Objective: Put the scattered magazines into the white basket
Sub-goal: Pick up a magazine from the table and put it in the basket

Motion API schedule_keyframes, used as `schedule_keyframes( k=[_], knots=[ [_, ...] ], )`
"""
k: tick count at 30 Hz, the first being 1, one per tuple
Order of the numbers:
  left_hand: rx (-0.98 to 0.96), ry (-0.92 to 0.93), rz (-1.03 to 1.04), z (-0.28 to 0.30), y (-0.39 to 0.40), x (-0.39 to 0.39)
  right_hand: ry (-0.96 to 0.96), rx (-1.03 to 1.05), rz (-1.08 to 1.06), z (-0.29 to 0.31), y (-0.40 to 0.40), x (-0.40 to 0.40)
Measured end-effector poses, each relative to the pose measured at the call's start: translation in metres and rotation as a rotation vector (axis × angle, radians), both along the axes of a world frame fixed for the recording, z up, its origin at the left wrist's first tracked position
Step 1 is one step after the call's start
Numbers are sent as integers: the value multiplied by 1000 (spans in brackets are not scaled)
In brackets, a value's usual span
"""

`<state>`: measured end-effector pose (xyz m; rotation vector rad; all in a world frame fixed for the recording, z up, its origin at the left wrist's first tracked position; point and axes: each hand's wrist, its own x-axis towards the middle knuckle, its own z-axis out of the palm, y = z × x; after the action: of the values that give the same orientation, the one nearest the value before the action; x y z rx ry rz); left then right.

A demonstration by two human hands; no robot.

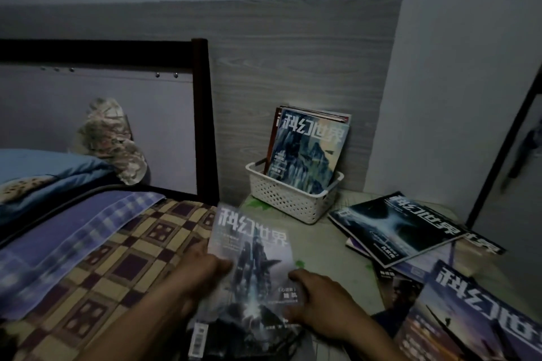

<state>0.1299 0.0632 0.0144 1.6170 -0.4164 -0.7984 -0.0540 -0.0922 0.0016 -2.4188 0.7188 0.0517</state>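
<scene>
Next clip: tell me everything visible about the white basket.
The white basket is a small rectangular bin that looks like plastic, its walls perforated with rows of small holes under a solid rolled rim. It stands upright on the pale surface beside the bed, close to the wood-grain wall panel. Several magazines stand in it, leaning back toward the wall and rising well above the rim. Neither hand touches it; the scattered magazines to its right lie apart from it.

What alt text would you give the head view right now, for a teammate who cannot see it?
Both hands, left hand and right hand, grip a blurred magazine above the table beside a bed. Behind it, a white basket against the wall already holds upright magazines. More loose magazines lie scattered to the right.
</scene>
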Motion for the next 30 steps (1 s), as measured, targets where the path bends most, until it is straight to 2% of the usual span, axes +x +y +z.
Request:
schedule_keyframes(
  k=[2,4,6,7,10,13,17,21,25,28,30],
  knots=[
    [-86,-105,-50,7,1,-8,-227,154,-188,8,5,0],
    [-254,-151,-127,24,5,-11,-503,376,-339,20,-2,2],
    [-398,-227,-140,46,5,-6,-700,592,-326,45,-16,5],
    [-442,-261,-132,57,4,-3,-754,599,-282,60,-21,5],
    [-470,-416,-138,78,-9,2,-879,387,-245,91,-30,4],
    [-351,-600,-151,75,-22,2,-858,276,-292,88,-33,2],
    [-237,-644,-187,49,-27,6,-773,325,-315,65,-34,-3],
    [-145,-741,-83,23,-28,11,-779,141,-322,62,-44,-6],
    [-250,-781,85,31,-43,17,-882,58,-325,78,-57,5],
    [-365,-811,105,62,-73,37,-1003,34,-355,105,-85,22],
    [-364,-885,104,88,-101,58,-1051,-28,-370,124,-107,37]
  ],
)
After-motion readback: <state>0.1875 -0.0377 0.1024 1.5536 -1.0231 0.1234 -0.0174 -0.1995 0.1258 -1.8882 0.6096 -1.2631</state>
